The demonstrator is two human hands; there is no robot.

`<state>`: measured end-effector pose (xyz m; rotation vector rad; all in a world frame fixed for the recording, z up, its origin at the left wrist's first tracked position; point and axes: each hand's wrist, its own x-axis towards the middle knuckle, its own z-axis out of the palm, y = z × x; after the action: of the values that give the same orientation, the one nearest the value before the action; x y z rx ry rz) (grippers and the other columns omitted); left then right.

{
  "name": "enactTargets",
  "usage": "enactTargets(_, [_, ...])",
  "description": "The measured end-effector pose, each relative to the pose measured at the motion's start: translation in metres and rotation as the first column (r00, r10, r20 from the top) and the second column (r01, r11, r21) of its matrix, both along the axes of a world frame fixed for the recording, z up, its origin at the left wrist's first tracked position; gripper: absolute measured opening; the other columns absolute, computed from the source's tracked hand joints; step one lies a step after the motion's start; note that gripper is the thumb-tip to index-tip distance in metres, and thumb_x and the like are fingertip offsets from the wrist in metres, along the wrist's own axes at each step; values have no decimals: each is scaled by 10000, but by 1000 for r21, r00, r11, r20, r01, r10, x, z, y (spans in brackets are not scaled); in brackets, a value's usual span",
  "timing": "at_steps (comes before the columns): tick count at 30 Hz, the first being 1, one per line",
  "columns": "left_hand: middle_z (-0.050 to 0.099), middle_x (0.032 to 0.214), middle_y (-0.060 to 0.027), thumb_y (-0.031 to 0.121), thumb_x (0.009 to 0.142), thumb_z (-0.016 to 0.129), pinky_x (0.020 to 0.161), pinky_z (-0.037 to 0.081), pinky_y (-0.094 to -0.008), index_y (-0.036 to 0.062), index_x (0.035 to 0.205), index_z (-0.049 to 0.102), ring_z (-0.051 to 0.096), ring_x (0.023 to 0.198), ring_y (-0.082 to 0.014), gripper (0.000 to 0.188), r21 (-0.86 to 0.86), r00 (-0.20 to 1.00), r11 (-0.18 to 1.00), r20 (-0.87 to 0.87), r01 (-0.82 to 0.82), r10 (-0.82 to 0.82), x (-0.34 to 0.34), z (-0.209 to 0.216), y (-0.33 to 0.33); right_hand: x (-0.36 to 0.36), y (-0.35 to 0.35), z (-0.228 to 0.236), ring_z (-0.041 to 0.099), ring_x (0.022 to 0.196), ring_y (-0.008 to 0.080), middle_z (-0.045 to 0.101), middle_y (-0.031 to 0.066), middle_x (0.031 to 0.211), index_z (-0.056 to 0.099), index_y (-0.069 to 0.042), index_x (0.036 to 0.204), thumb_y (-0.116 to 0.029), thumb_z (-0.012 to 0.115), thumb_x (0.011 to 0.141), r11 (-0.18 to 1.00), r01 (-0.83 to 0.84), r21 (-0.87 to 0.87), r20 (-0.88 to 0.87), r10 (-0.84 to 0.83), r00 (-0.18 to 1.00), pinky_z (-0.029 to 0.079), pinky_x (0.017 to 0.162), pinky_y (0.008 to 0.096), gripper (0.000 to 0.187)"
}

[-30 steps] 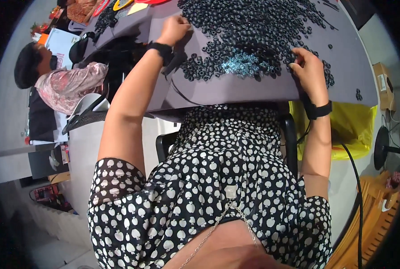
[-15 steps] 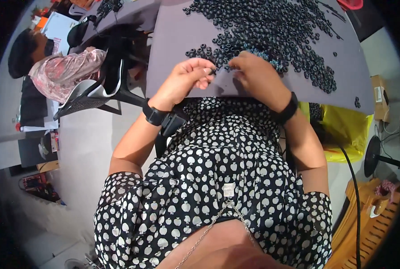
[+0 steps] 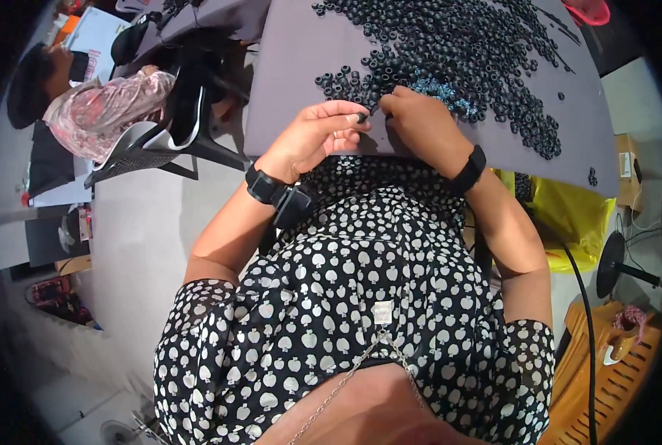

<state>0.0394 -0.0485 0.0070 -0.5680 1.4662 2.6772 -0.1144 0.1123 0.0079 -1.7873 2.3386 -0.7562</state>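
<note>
Between its thumb and forefinger, my left hand point(image 3: 309, 141) pinches a small black ring-like part point(image 3: 361, 117) near the front edge of the grey table point(image 3: 294, 59). Just to the right, my right hand point(image 3: 424, 127) is closed with its fingertips pointing at that part; what it grips is hidden. Beyond both hands spreads a large heap of black ring-like parts point(image 3: 449, 44). Among them, close behind my right hand, lie small shiny blue pieces point(image 3: 438, 89).
A person in a patterned top point(image 3: 108, 115) sits at the left beside a dark chair point(image 3: 190, 137). Under the table's right side hangs a yellow bag point(image 3: 561, 222). A black cable point(image 3: 590, 334) runs down past a wooden slatted piece of furniture point(image 3: 613, 378).
My left hand has moved slightly right, and the black part now shows clearly at its fingertips. My right fingers have curled in more tightly. The whole view has shifted a little.
</note>
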Motion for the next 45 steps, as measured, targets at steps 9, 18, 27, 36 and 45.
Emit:
enactTargets(9, [681,944,-96,81,922,578,699,559,-235,5,1111,607,641,732,-100,206,-18,999,999,31,32,-31,-6,0,9,-13,45,7,621,737,291,620,131,832,603,-23,945,-6,632,759,979,98,-177,244,-53,968,493,661,359,189])
enactTargets(18, [674,952,-74,77,928,560,685,547,-211,8,1192,567,627,721,-80,272,-152,993,982,60,114,-106,-17,4,16,-8,32,1,626,809,332,633,167,910,619,-19,1010,0,606,768,987,99,-123,148,-80,986,499,726,388,244])
enactTargets(27, [667,948,-53,80,933,557,671,544,-195,16,1231,539,620,707,-62,305,-204,990,969,72,137,-124,-20,5,16,-9,39,8,625,786,299,624,156,871,611,-14,994,-15,612,778,984,129,-126,213,-100,972,488,697,368,215])
enactTargets(36, [678,938,-51,80,922,578,689,551,-204,31,1066,606,631,720,-67,155,-234,992,965,85,116,-98,-18,2,18,-14,24,7,635,746,274,629,147,828,618,-5,976,-3,622,772,968,137,-212,184,-99,978,495,676,344,204])
enactTargets(45, [669,916,-21,88,925,575,680,538,-213,22,1087,612,620,715,-67,179,-344,991,930,74,132,-114,-17,-1,20,-14,40,1,603,799,334,603,148,837,629,-13,915,-34,624,785,983,109,-146,99,-95,991,477,703,389,131])
